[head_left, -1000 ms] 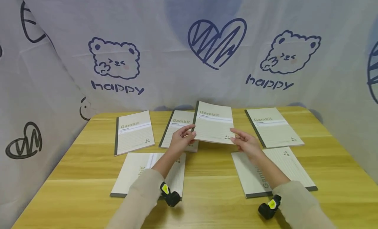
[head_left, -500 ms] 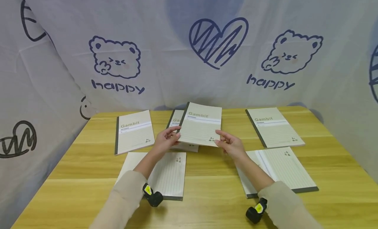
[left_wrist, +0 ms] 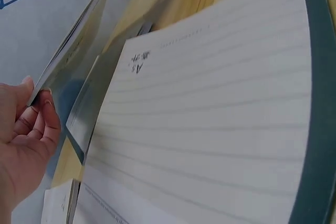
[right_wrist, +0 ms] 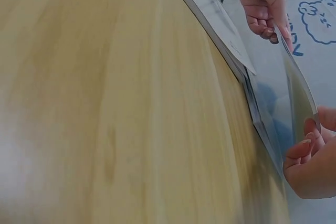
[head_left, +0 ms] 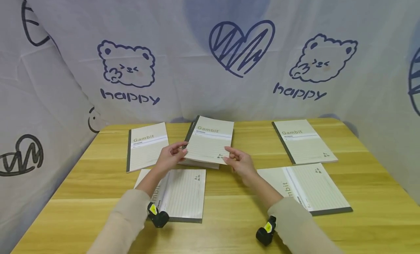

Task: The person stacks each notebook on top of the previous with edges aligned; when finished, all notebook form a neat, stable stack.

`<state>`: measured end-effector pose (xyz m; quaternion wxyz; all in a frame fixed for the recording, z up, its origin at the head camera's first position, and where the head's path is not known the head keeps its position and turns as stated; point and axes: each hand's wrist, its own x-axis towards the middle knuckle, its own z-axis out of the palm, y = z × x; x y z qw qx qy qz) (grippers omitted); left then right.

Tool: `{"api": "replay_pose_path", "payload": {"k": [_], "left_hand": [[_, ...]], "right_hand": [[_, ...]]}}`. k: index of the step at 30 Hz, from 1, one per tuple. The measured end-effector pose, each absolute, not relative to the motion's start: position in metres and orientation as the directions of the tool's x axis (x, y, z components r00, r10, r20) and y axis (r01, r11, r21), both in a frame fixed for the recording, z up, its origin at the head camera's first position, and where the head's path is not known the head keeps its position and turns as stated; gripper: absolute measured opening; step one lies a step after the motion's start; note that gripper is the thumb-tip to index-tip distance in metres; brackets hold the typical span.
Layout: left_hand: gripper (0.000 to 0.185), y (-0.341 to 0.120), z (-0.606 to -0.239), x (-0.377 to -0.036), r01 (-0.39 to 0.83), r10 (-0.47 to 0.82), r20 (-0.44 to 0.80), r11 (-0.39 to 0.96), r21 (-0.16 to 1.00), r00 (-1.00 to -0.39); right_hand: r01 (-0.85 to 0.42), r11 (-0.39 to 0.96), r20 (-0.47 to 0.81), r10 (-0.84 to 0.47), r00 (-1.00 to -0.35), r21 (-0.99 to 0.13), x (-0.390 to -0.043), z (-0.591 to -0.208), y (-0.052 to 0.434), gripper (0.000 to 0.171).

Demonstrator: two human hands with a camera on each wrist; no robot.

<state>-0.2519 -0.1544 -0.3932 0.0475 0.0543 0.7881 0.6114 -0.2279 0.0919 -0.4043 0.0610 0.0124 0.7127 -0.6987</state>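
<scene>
A cream notebook (head_left: 211, 139) with a dark spine and "Gambit" on its cover is held tilted in both hands. My left hand (head_left: 171, 158) pinches its spine side near the lower corner. The lower right corner is pinched between thumb and fingers of my right hand (head_left: 242, 164). Beneath it lies a matching notebook (head_left: 205, 164), mostly covered in the head view. From the left wrist, the held notebook (left_wrist: 79, 45) shows edge-on above the lying one (left_wrist: 86, 111), with a gap between them. The right wrist view also catches the raised notebook (right_wrist: 299, 87) between both hands.
Matching notebooks lie on the wooden table (head_left: 229, 217): one at back left (head_left: 149, 146), one at back right (head_left: 305, 141), and sideways ones at front left (head_left: 185, 195) and front right (head_left: 315, 188). A printed white curtain (head_left: 183, 79) hangs behind the table.
Both hands have carried the held notebook to the left and slightly lower, so it now covers most of the notebook lying at the back middle. The other notebooks have not moved.
</scene>
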Motion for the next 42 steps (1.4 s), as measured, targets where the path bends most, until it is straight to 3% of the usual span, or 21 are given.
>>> {"api": "replay_pose_path", "payload": {"k": [14,20,27,32,42], "left_hand": [[0.033,-0.169,-0.405,-0.264,0.101,0.126,0.041,0.516,0.851,-0.991],[0.032,-0.163,-0.410,-0.267,0.197,0.160,0.118,0.695,0.691,-0.980],[0.036,-0.155,-0.414,-0.268,0.230,0.196,0.121,0.836,0.498,-0.973],[0.034,-0.151,-0.413,-0.269,0.253,0.230,0.105,0.900,0.356,-0.967],[0.009,-0.148,-0.415,-0.265,0.313,0.295,0.157,0.944,0.102,-0.943]], "right_hand": [[0.085,0.122,-0.087,-0.019,-0.996,-0.989,-0.242,-0.411,0.068,0.040],[0.066,0.243,-0.073,-0.019,-0.997,-0.968,-0.246,-0.418,0.065,0.038],[0.026,0.330,-0.034,-0.018,-0.999,-0.943,-0.250,-0.423,0.064,0.037],[0.012,0.384,-0.021,-0.020,-1.000,-0.923,-0.252,-0.427,0.064,0.038],[-0.051,0.509,0.030,-0.048,-0.998,-0.859,-0.248,-0.427,0.061,0.037]]}}
